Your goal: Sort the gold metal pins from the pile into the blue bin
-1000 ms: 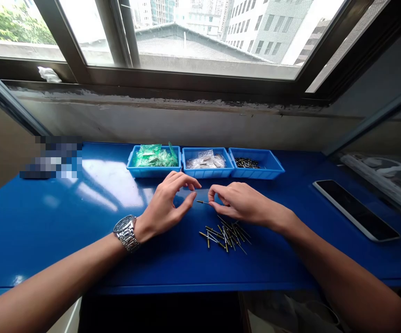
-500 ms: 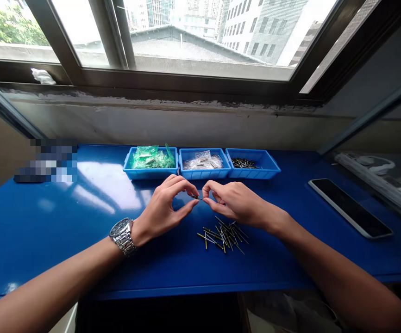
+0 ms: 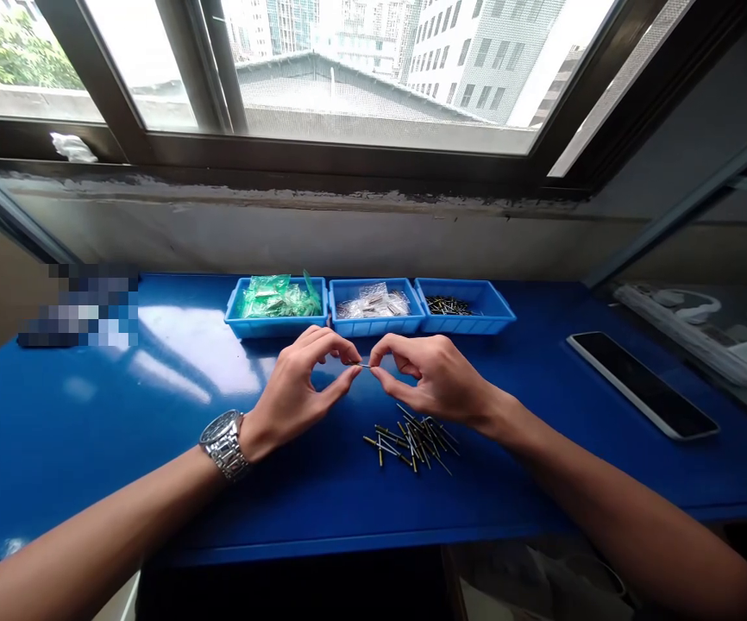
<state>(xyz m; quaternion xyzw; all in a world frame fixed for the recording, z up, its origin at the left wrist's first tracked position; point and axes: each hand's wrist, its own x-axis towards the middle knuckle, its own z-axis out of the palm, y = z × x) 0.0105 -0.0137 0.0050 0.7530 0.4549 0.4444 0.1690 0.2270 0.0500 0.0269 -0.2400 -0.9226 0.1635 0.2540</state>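
Observation:
Between my two hands a thin metal pin [image 3: 364,366] lies roughly level, one end in each pinch. My left hand [image 3: 307,379], with a steel watch [image 3: 224,443] at the wrist, grips its left end between thumb and forefinger. The right end is pinched in the fingertips of my right hand [image 3: 426,373]. Just below the hands, a loose pile of similar pins [image 3: 417,442] with dark and yellowish ends rests on the blue table [image 3: 283,509]. Behind the hands, a blue bin [image 3: 467,323] holds more dark pins.
Left of that bin stand a blue bin [image 3: 379,326] with clear packets and another [image 3: 276,328] with green packets. A phone [image 3: 643,385] lies at the right. Blurred dark items [image 3: 82,315] sit at the far left. A window [image 3: 373,103] rises behind.
Both hands still hold the pin. Its right end now sits at the right fingertips, with the pin straighter between the hands. The whole view has shifted slightly.

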